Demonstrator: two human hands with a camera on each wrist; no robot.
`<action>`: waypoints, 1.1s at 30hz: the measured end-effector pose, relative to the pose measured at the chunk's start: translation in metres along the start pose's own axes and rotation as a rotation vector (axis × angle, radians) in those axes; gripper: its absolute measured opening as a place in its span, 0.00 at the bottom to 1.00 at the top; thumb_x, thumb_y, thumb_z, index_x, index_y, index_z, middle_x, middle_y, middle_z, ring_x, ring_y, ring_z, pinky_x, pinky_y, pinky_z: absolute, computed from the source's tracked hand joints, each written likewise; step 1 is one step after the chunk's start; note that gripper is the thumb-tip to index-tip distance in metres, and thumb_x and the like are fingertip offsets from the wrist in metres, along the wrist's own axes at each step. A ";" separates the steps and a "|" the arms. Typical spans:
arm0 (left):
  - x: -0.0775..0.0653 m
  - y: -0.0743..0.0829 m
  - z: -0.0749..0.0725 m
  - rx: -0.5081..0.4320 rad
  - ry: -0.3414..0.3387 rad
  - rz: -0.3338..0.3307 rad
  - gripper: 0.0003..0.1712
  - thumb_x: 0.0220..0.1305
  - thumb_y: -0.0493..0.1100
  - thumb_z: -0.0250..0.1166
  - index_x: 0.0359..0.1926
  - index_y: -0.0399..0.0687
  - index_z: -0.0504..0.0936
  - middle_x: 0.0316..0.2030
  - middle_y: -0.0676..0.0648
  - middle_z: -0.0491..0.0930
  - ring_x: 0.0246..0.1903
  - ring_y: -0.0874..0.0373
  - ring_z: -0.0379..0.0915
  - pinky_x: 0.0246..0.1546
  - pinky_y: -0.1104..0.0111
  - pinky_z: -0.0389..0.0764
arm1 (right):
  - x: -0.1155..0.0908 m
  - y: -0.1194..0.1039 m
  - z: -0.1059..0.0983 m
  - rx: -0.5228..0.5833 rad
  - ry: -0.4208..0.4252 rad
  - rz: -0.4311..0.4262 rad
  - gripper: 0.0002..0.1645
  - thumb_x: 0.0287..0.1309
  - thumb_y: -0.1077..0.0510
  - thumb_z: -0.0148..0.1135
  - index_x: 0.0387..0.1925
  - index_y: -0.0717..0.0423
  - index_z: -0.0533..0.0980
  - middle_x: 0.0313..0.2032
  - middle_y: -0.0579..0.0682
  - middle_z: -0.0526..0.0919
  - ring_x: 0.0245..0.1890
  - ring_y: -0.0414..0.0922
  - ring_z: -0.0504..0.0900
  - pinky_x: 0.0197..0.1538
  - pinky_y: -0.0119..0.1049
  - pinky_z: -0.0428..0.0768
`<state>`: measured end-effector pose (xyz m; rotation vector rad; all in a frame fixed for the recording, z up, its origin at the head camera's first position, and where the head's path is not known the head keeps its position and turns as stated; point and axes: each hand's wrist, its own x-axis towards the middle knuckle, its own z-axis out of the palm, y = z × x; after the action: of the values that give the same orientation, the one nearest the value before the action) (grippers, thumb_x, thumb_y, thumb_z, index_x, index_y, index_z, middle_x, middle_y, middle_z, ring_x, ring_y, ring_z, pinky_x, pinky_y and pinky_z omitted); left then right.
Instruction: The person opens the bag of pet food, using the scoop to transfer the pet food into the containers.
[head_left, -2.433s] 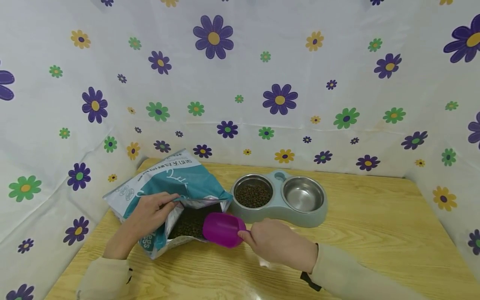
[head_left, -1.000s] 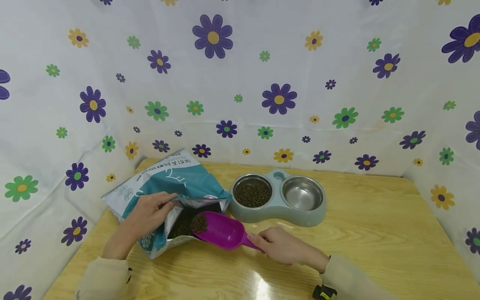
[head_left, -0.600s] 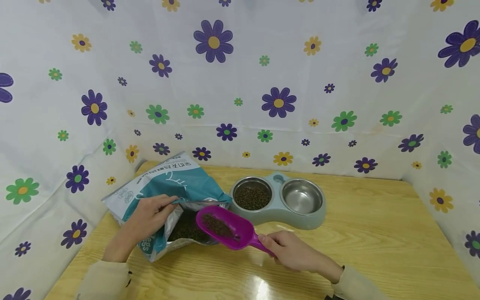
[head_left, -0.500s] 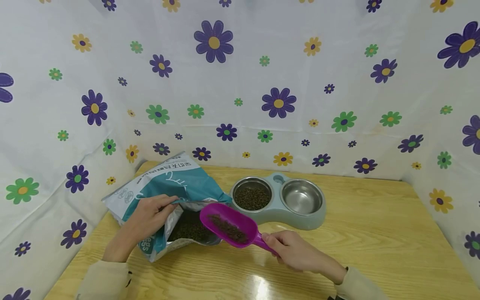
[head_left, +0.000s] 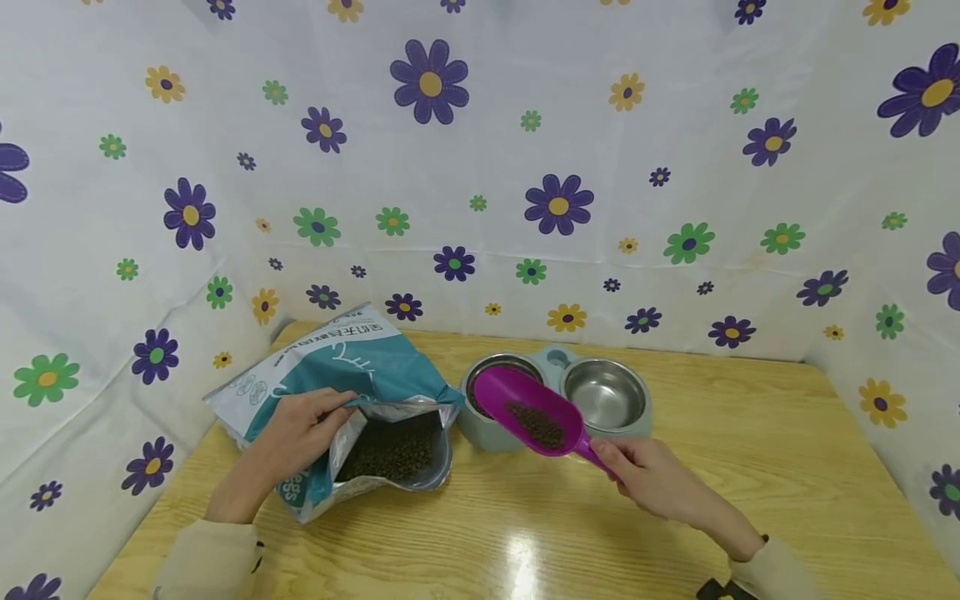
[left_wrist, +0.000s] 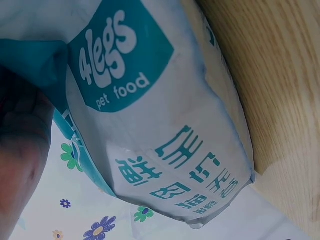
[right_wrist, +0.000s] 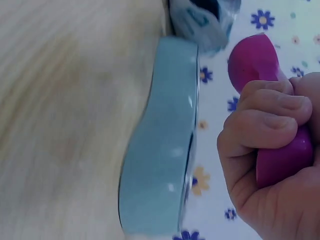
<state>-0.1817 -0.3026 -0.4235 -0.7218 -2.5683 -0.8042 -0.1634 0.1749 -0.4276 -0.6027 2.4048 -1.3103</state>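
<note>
My right hand (head_left: pixel 652 479) grips the handle of a magenta scoop (head_left: pixel 498 392), fingers curled round it in the right wrist view. Brown kibble (head_left: pixel 538 423) lies in the scoop, which overlaps the left bowl (head_left: pixel 480 367) of a pale blue double pet feeder (right_wrist: pixel 160 145) and hides most of it. The right steel bowl (head_left: pixel 606 396) has nothing in it. At the left, my left hand (head_left: pixel 296 433) pinches the upper edge of the mouth of a teal and white pet food bag (head_left: pixel 367 358), holding it apart. Kibble shows inside the bag.
The wooden table (head_left: pixel 750 450) stands against a white cloth (head_left: pixel 510 150) printed with flowers, which rises behind it and at both sides. The bag lies just left of the feeder. In the left wrist view the bag's printed side (left_wrist: pixel 155 145) fills the middle.
The scoop went into the bag, came up with kibble and moved right and back to the feeder's left bowl. My left hand has kept its hold on the bag.
</note>
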 end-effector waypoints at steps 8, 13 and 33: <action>-0.001 0.001 0.000 0.005 0.000 0.005 0.13 0.69 0.29 0.63 0.51 0.38 0.89 0.29 0.54 0.82 0.20 0.75 0.61 0.21 0.74 0.67 | -0.025 0.019 -0.046 -0.163 0.151 0.114 0.30 0.81 0.43 0.44 0.27 0.58 0.74 0.16 0.41 0.68 0.13 0.34 0.62 0.17 0.30 0.64; 0.000 0.000 -0.001 0.017 0.007 0.006 0.13 0.68 0.29 0.64 0.51 0.38 0.89 0.30 0.53 0.84 0.21 0.75 0.62 0.21 0.74 0.67 | -0.038 0.027 -0.065 -0.235 0.188 0.167 0.31 0.81 0.42 0.43 0.26 0.57 0.74 0.16 0.42 0.68 0.13 0.35 0.61 0.19 0.31 0.65; -0.001 -0.002 0.001 0.028 -0.004 -0.017 0.14 0.69 0.31 0.63 0.52 0.37 0.88 0.32 0.51 0.86 0.21 0.75 0.62 0.20 0.74 0.66 | -0.038 0.029 -0.087 -0.601 0.234 0.187 0.30 0.78 0.40 0.49 0.20 0.51 0.70 0.16 0.42 0.62 0.18 0.39 0.61 0.24 0.32 0.61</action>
<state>-0.1824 -0.3038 -0.4250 -0.6951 -2.5877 -0.7705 -0.1786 0.2697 -0.4036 -0.3642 2.9781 -0.5958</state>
